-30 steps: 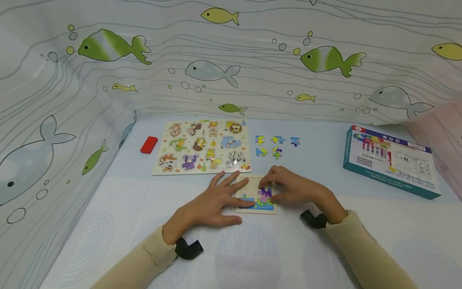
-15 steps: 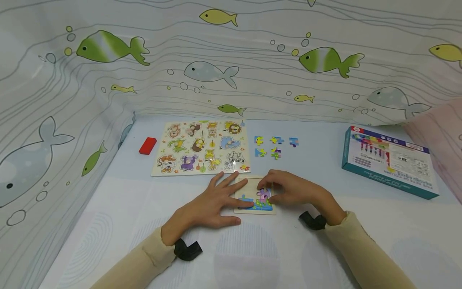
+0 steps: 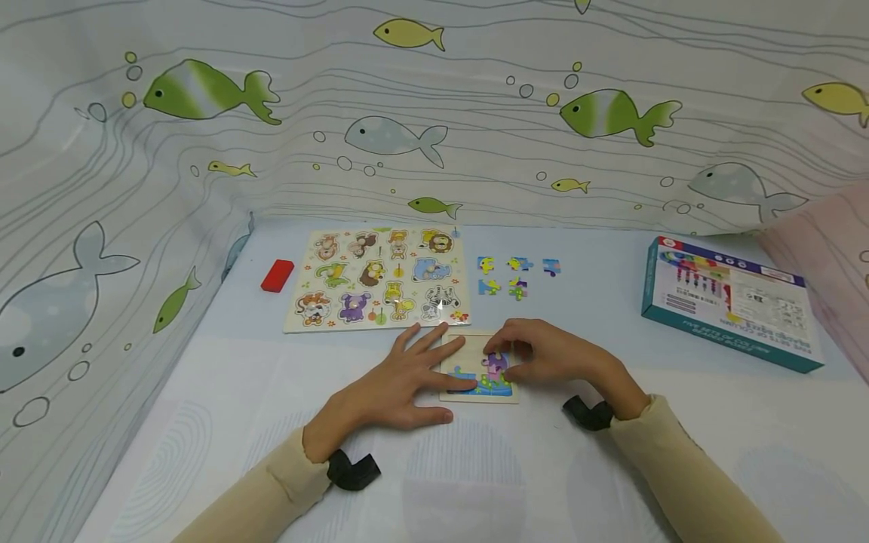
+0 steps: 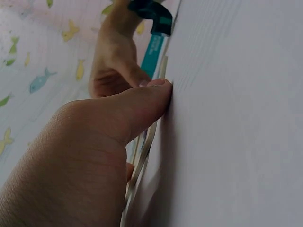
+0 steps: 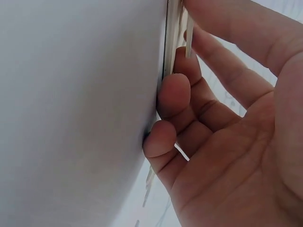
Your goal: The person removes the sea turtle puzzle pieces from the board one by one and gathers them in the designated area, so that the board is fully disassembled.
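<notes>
A small square wooden puzzle tray [image 3: 474, 348] lies in the middle of the table, with blue and green jigsaw pieces [image 3: 499, 390] along its near edge. My left hand [image 3: 394, 388] rests across its left side, fingers spread and straight. My right hand [image 3: 553, 353] is over the tray's right side and pinches a purple jigsaw piece [image 3: 496, 363] between thumb and forefinger. In the right wrist view the piece's thin edge [image 5: 189, 40] shows tilted off the tray, while the other fingertips touch the table. My left thumb [image 4: 154, 92] touches the table beside the tray.
Several loose jigsaw pieces [image 3: 519, 264] lie beyond the tray. A large animal puzzle board [image 3: 342, 309] sits behind my left hand, with a red block [image 3: 277, 276] to its left. At the right stands a teal-edged box [image 3: 733, 302]. A fish-print curtain [image 3: 502, 173] borders the table's back.
The purple piece tilts and shifts slightly under my right fingers. My left hand keeps its place on the tray.
</notes>
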`<state>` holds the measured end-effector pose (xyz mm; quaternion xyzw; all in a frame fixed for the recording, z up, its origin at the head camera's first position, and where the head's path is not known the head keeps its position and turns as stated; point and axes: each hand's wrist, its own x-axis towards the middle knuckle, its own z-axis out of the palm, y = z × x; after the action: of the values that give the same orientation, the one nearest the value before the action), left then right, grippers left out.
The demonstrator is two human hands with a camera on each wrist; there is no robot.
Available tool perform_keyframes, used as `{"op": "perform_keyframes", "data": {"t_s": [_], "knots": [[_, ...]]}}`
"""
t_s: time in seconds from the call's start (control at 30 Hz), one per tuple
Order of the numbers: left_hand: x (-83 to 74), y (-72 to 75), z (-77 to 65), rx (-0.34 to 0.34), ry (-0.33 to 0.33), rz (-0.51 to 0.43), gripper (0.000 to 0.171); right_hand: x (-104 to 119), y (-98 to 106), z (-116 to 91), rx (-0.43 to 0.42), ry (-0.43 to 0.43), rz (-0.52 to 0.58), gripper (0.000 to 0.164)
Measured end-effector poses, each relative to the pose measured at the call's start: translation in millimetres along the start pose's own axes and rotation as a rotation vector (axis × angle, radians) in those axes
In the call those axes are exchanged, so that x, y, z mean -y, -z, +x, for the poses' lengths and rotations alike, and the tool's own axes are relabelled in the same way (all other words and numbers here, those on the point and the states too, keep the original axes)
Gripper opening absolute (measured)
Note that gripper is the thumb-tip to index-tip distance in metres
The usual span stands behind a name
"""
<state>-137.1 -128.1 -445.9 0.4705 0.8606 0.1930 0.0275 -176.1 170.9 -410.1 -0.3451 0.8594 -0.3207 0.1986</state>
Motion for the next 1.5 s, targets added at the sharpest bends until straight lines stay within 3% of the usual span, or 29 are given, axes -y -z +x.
{"op": "perform_keyframes", "data": {"t_s": [0.2, 0.5, 0.6, 0.77, 1.07, 1.5], "knots": [[0.2, -0.3, -1.0, 0.000, -0.001, 0.001, 0.050, -3.8, 0.0, -0.5, -0.039, 0.008, 0.016, 0.037], [-0.3, 0.3, -1.3, 0.012, 0.003, 0.014, 0.050, -18.1, 5.0, -0.6, -0.186, -0.003, 0.022, 0.039], [-0.1, 0.2, -0.9, 0.011, 0.003, 0.015, 0.050, -22.8, 7.4, -1.2, -0.216, -0.042, 0.013, 0.040], [0.6, 0.4, -0.9, 0.009, -0.001, 0.014, 0.050, -28.0, 10.9, -3.4, -0.241, -0.102, -0.006, 0.040], [0.3, 0.5, -0.9, 0.014, 0.008, 0.008, 0.051, -38.5, 20.6, -10.5, -0.281, -0.112, -0.011, 0.041], [-0.7, 0.9, -0.2, 0.005, 0.010, -0.004, 0.050, -66.8, 43.4, -31.6, -0.343, -0.205, -0.020, 0.042]]}}
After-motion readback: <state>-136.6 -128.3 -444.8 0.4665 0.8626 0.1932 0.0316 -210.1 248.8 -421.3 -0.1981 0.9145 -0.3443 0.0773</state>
